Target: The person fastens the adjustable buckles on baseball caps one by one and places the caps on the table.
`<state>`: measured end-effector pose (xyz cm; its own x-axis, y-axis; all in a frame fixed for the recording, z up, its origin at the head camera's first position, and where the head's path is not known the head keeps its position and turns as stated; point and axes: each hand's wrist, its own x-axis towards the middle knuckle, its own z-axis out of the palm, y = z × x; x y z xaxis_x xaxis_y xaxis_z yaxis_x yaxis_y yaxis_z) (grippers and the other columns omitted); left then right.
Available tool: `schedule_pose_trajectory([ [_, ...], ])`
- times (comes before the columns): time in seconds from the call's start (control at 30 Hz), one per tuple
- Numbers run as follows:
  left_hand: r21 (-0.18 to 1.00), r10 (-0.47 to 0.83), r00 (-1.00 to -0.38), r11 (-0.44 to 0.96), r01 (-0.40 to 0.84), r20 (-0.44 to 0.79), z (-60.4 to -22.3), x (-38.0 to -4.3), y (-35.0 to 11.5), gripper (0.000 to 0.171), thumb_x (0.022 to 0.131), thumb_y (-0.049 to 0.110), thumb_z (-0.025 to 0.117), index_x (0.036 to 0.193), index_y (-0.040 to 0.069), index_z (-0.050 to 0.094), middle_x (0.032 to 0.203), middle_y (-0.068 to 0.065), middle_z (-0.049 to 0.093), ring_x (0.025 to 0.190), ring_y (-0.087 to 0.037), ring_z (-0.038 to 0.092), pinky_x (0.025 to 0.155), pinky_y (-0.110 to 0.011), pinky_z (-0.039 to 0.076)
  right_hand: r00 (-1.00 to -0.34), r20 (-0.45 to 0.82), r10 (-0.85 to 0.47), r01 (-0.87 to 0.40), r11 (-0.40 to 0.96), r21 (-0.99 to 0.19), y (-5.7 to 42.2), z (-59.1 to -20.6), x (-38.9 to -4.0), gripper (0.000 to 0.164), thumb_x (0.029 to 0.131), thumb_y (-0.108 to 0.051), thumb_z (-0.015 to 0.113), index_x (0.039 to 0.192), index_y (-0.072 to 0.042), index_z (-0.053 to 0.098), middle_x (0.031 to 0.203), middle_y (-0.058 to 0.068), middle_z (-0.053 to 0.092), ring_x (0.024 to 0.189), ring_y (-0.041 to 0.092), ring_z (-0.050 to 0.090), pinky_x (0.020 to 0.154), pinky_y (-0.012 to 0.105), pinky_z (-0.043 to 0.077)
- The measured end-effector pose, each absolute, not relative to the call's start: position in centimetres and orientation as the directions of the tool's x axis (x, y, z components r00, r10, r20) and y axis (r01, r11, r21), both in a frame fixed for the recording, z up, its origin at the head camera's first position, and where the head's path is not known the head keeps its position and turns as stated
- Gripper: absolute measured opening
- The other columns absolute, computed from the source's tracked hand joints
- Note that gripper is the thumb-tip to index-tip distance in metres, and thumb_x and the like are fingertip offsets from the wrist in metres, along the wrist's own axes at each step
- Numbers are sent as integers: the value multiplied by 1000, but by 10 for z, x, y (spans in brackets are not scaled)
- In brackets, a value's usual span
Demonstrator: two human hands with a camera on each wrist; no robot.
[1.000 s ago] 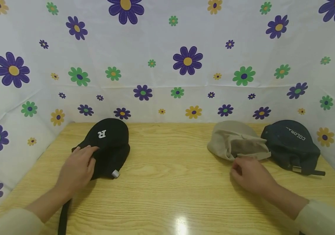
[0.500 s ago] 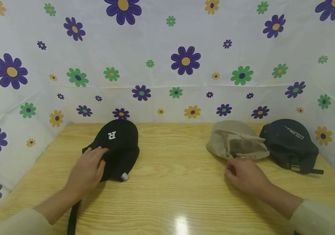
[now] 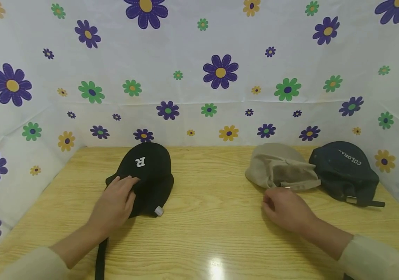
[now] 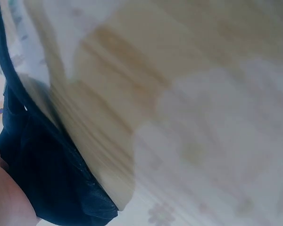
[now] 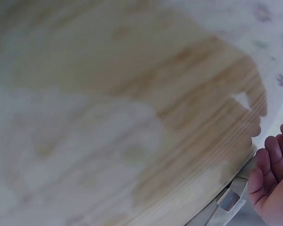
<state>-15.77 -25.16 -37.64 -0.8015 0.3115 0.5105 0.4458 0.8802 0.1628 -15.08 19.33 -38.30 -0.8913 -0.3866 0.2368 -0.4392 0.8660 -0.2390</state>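
Observation:
My left hand [image 3: 115, 202] grips the near left side of a black cap [image 3: 154, 163], its fingers lying over the fabric and the thumb hidden. A white letter R marks the crown, and a metal buckle [image 3: 159, 211] hangs at the cap's lower edge. In the left wrist view, part of the hand [image 4: 9, 197] touches the dark cap [image 4: 52, 174]. My right hand [image 3: 286, 208] hovers in front of a crumpled beige cap [image 3: 272, 159], fingers loosely curled round nothing. Close to those fingers [image 5: 273, 155], the right wrist view shows a strap buckle [image 5: 228, 200].
A dark cap [image 3: 346, 171] with white lettering stands against the beige one at the right. Behind the wooden table [image 3: 206, 217] hangs a flowered white cloth [image 3: 185, 46], which also covers both sides. A dark strap [image 3: 100, 258] shows below the left forearm.
The black cap has shifted right across the table together with my left hand. My right hand has drifted slightly left along the beige cap's front, while the two right-hand caps have stayed put.

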Motion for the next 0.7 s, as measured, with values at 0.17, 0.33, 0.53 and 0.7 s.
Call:
schedule_pose_trajectory([
  [0.17, 173, 328, -807, 871, 460, 492, -378, -157, -243, 30, 91, 0, 57, 120, -5, 64, 120, -22, 68, 118, -40, 63, 109, -56, 40, -882, 257, -395, -452, 862, -229, 191, -383, -149, 9, 86, -12, 69, 81, -17, 64, 72, -10, 54, 67, 6, 45, 63, 30, 43],
  [0.33, 182, 344, -814, 864, 470, 468, -377, -156, -233, 30, 93, 1, 56, 121, -4, 63, 121, -21, 68, 120, -39, 62, 110, -55, 39, -877, 261, -403, -460, 860, -221, 189, -384, -149, 9, 86, -13, 68, 81, -18, 63, 72, -10, 54, 67, 6, 45, 65, 29, 44],
  [0.53, 202, 355, -815, 851, 484, 457, -376, -156, -221, 29, 93, 1, 56, 121, -4, 64, 122, -20, 68, 121, -38, 61, 111, -55, 39, -862, 280, -423, -482, 855, -191, 185, -384, -149, 10, 86, -14, 69, 79, -18, 62, 72, -9, 53, 67, 6, 46, 63, 27, 44],
  [0.7, 214, 360, -817, 845, 490, 451, -378, -157, -212, 29, 93, 1, 56, 120, -4, 64, 121, -20, 68, 122, -37, 61, 112, -54, 38, -833, 318, -453, -517, 842, -153, 181, -385, -150, 11, 85, -13, 70, 78, -17, 62, 71, -9, 53, 66, 6, 46, 61, 26, 45],
])
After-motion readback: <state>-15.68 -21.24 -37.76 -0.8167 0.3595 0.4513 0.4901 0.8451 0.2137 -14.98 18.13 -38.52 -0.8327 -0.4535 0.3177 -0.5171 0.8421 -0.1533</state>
